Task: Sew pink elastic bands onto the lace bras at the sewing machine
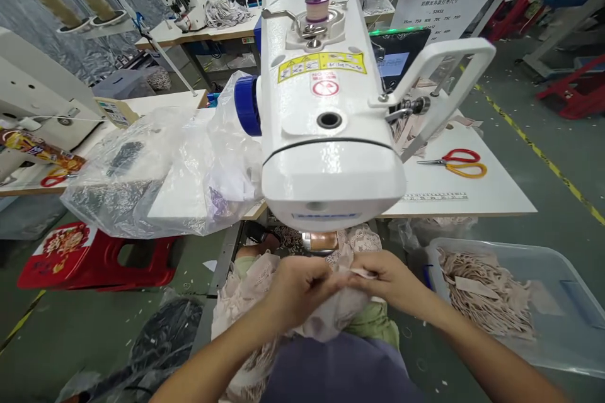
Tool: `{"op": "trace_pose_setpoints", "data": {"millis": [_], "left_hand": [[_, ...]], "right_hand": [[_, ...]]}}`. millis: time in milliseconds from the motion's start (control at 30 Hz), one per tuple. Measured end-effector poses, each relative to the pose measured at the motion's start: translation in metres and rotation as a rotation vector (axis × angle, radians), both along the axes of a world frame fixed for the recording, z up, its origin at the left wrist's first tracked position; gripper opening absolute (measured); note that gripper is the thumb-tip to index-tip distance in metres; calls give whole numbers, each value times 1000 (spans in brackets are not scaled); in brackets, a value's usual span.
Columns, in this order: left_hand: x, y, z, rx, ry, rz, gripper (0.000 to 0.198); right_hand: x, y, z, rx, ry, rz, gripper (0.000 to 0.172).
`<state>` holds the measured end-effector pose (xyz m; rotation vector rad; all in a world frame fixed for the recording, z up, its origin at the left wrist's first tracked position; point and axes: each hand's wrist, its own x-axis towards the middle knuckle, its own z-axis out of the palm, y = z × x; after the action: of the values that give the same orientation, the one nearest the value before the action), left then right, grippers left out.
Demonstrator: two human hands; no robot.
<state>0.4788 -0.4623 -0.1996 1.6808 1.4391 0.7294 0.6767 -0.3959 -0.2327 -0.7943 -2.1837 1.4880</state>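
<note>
Both hands meet over my lap, just below the near end of a white sewing machine [331,170]. My left hand [300,289] is closed, pinching the edge of pale pink lace fabric [326,318]. Close beside it, my right hand [385,277] pinches the same fabric with thumb and fingers. The cloth hangs down from between the hands. More pale lace fabric [241,302] is heaped on my lap to the left. Which part of the garment lies between the fingertips is too small to tell.
Scissors with red and yellow handles [460,162] lie on the white table [501,186]. A clear plastic bin [558,264] with beige straps stands at right. Clear plastic bags [189,170] cover the left tabletop. A red stool [104,258] stands below it.
</note>
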Motion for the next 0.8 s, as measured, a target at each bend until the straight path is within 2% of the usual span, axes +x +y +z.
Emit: {"op": "trace_pose_setpoints", "data": {"millis": [100, 233, 433, 700, 800], "left_hand": [[-18, 12, 9, -62, 38, 207, 33], [-32, 26, 12, -3, 129, 336, 27], [-39, 37, -3, 150, 210, 266, 18], [-41, 37, -13, 178, 292, 254, 19], [-44, 34, -16, 211, 280, 279, 20]], "right_hand": [[-14, 11, 4, -37, -25, -195, 63], [-26, 27, 9, -81, -34, -216, 62], [-28, 41, -4, -112, -16, -196, 54], [-26, 44, -20, -191, -19, -192, 54], [-22, 41, -30, -286, 10, -181, 56]]}}
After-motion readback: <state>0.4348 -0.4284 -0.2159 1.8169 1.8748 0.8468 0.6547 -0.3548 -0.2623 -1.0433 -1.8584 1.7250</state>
